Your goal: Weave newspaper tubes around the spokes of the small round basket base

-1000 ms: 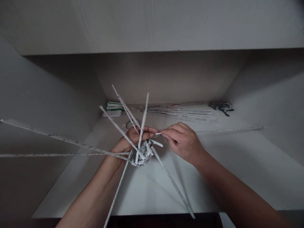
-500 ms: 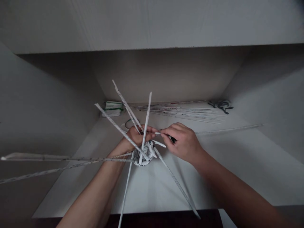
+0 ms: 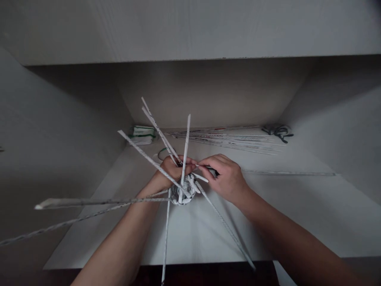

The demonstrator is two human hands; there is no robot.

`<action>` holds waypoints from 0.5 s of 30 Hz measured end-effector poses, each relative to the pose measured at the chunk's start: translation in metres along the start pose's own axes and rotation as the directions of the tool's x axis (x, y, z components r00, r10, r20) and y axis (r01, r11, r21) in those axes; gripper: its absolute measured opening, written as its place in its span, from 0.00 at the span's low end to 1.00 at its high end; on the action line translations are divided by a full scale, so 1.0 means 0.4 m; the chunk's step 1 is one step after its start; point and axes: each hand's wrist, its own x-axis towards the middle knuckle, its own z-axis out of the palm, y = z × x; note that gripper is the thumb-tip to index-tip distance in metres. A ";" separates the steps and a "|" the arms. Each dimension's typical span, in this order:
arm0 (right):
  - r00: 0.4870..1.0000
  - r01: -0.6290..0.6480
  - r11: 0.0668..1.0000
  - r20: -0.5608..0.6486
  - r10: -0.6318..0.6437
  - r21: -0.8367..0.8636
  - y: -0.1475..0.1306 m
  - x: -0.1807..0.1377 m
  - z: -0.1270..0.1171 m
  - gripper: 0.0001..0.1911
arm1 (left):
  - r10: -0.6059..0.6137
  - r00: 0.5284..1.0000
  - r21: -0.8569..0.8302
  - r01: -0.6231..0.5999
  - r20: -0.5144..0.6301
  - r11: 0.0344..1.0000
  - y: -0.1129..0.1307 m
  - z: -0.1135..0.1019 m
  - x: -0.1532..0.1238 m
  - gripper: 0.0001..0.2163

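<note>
A small woven piece of rolled newspaper tubes [image 3: 185, 194] hangs above the white shelf, with long paper spokes sticking out in several directions. My left hand [image 3: 172, 169] is closed on its far side, fingers partly hidden behind an upright spoke [image 3: 187, 137]. Close by, my right hand [image 3: 226, 174] pinches a thin paper tube [image 3: 285, 172] whose long end runs out to the right. The fingertips of both hands nearly meet at this tube's near end. Something dark, too unclear to name, shows inside the curl of my right fingers.
Along the back wall lies a fan of loose paper tubes [image 3: 229, 138]. A white packet with green stripes [image 3: 143, 135] sits at the back left, dark-handled scissors or a similar tool [image 3: 278, 131] at the back right. Side walls and an upper board [image 3: 190, 31] enclose the shelf.
My right hand has shifted slightly left, closer to the left fingertips. The long tube's right end has swung down towards me. The woven piece has moved a little right.
</note>
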 end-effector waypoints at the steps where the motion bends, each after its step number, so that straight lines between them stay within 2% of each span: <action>1: 1.000 -0.004 1.000 -0.004 0.004 0.001 0.000 0.000 0.002 0.05 | 0.004 1.000 0.008 -0.004 -0.003 1.000 -0.004 0.000 0.001 0.14; 8: 0.999 -0.027 0.999 0.021 0.026 0.047 0.011 0.002 0.009 0.04 | 0.003 1.000 0.000 -0.003 0.023 1.000 -0.021 -0.003 0.002 0.13; 15: 0.997 -0.008 0.999 0.073 0.005 0.040 0.025 0.002 -0.006 0.03 | -0.046 0.998 -0.068 0.049 0.046 0.996 0.013 0.001 -0.008 0.16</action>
